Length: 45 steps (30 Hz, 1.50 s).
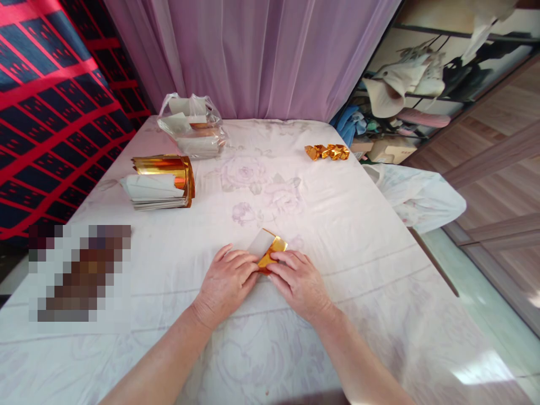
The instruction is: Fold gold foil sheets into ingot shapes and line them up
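Note:
A small sheet of gold foil paper, white on its back, lies partly folded on the table in front of me. My left hand has its fingertips pressed together on the paper's left edge. From the other side, my right hand pinches the gold fold with thumb and fingers. Both hands rest low on the cloth, and their fingertips hide the lower part of the sheet.
A curled stack of gold and white paper stands at the left, before a clear plastic bag of more paper. Folded gold pieces lie at the back right. A pixelated patch covers something at left. White bag beside the table.

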Motion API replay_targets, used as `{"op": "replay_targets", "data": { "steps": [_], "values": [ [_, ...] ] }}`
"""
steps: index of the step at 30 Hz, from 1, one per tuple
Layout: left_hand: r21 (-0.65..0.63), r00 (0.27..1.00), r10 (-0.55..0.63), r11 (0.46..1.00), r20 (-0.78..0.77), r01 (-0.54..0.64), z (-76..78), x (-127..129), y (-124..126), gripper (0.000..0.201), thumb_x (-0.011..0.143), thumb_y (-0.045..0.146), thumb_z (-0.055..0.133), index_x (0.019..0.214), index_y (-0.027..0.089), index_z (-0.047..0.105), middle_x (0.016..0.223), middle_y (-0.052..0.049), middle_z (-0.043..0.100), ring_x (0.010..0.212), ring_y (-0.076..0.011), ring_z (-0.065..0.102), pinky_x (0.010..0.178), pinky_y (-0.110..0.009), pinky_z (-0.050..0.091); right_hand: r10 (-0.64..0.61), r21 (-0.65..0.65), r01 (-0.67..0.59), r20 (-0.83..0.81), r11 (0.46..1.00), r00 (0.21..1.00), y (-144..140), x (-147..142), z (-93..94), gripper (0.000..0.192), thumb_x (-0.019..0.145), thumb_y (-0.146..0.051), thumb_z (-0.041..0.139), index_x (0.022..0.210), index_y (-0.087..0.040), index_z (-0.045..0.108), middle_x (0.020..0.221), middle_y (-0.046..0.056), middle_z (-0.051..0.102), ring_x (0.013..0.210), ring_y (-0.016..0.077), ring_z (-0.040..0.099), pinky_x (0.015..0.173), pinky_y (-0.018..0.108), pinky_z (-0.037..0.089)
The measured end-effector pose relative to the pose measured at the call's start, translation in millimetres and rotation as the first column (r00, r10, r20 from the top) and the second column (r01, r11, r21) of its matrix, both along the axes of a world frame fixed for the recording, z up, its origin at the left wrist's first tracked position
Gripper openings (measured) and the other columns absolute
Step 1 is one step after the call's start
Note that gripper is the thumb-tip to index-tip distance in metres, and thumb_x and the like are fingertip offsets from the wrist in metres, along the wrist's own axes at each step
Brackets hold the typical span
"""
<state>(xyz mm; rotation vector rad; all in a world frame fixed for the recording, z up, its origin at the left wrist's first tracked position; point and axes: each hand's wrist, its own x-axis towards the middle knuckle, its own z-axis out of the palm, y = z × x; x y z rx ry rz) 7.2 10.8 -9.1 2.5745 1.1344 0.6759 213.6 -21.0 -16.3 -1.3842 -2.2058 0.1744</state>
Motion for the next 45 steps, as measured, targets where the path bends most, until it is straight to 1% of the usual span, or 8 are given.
{"op": "replay_targets", "data": {
  "steps": [3, 9, 13, 18, 26, 33, 39, 45],
  "values": [
    [-0.023, 1.0, 0.008, 1.0, 0.014, -0.008, 1.1, 0, 1, 0.014, 0.092, 0.022, 0.057, 0.095, 0.025, 0.071, 0.104, -0.002, 0.076, 0.1, -0.0201, 0.067, 0.107, -0.046, 0.041, 0.0, -0.004, 0.0, -0.042, 1.0, 0.999, 0, 0, -0.1, 0.014, 0.092, -0.023, 0.061, 0.099, -0.026, 0.073, 0.107, 0.005, 0.07, 0.098, 0.021, 0.063, 0.086, 0.038, 0.05],
    [-0.05, 1.0, 0.013, 0.999, 0.028, -0.011, 0.8, -1, 3, 0.012, 0.092, 0.024, 0.057, 0.089, 0.023, 0.068, 0.104, -0.003, 0.075, 0.099, -0.0205, 0.067, 0.104, -0.046, 0.044, 0.0, -0.033, -0.003, -0.105, 0.999, 0.994, 2, -2, 2.0, 0.012, 0.091, -0.024, 0.062, 0.093, -0.024, 0.073, 0.095, 0.004, 0.071, 0.089, 0.0197, 0.062, 0.081, 0.036, 0.048],
    [-0.042, 0.999, 0.011, 0.999, 0.044, -0.01, 0.1, -1, 4, 0.01, 0.092, 0.024, 0.058, 0.087, 0.023, 0.067, 0.103, -0.003, 0.075, 0.098, -0.021, 0.067, 0.1, -0.045, 0.046, -0.04, -0.055, 0.033, -0.13, 0.998, 0.991, 3, -4, 1.9, 0.014, 0.093, -0.023, 0.059, 0.087, -0.022, 0.071, 0.09, 0.004, 0.07, 0.086, 0.0198, 0.061, 0.077, 0.036, 0.045],
    [-0.045, 0.998, 0.017, 0.999, 0.058, -0.014, -0.8, 0, 4, 0.012, 0.094, 0.025, 0.057, 0.087, 0.022, 0.066, 0.103, -0.003, 0.075, 0.097, -0.0211, 0.067, 0.1, -0.046, 0.045, -0.085, -0.069, 0.077, -0.131, 0.995, 0.988, 4, -7, 0.9, 0.013, 0.092, -0.022, 0.059, 0.083, -0.021, 0.069, 0.089, 0.004, 0.069, 0.086, 0.0197, 0.061, 0.077, 0.035, 0.044],
    [-0.067, 0.998, 0.026, 0.997, 0.053, -0.023, 0.0, -1, 3, 0.014, 0.094, 0.025, 0.056, 0.085, 0.022, 0.065, 0.103, -0.003, 0.075, 0.099, -0.022, 0.066, 0.101, -0.047, 0.045, -0.087, -0.085, 0.073, -0.171, 0.994, 0.981, 6, -8, 1.9, 0.01, 0.091, -0.021, 0.06, 0.084, -0.021, 0.068, 0.089, 0.004, 0.069, 0.085, 0.0193, 0.061, 0.077, 0.035, 0.044],
    [-0.079, 0.997, 0.031, 0.997, 0.068, -0.026, 1.1, 0, 3, 0.016, 0.095, 0.028, 0.055, 0.085, 0.021, 0.066, 0.102, -0.003, 0.074, 0.097, -0.0214, 0.066, 0.101, -0.047, 0.045, -0.104, -0.083, 0.092, -0.161, 0.992, 0.982, 7, -9, 1.0, 0.011, 0.09, -0.022, 0.061, 0.081, -0.021, 0.066, 0.087, 0.003, 0.069, 0.085, 0.0187, 0.061, 0.078, 0.034, 0.043],
    [-0.078, 0.995, 0.059, 0.996, 0.076, -0.053, 1.0, 0, 4, 0.019, 0.094, 0.024, 0.056, 0.076, 0.02, 0.062, 0.109, -0.005, 0.072, 0.103, -0.0225, 0.062, 0.095, -0.044, 0.049, -0.129, -0.089, 0.116, -0.17, 0.989, 0.977, 7, -10, 0.5, 0.009, 0.089, -0.02, 0.063, 0.08, -0.02, 0.064, 0.087, 0.002, 0.068, 0.082, 0.0193, 0.059, 0.075, 0.034, 0.041],
    [-0.082, 0.995, 0.064, 0.995, 0.074, -0.058, 1.1, 0, 4, 0.016, 0.091, 0.022, 0.059, 0.076, 0.02, 0.062, 0.112, -0.006, 0.071, 0.105, -0.023, 0.062, 0.095, -0.043, 0.05, -0.15, -0.088, 0.136, -0.18, 0.987, 0.972, 7, -11, -0.6, 0.01, 0.088, -0.02, 0.063, 0.078, -0.02, 0.062, 0.086, 0.003, 0.067, 0.081, 0.0192, 0.058, 0.075, 0.034, 0.041]
  ]
}}
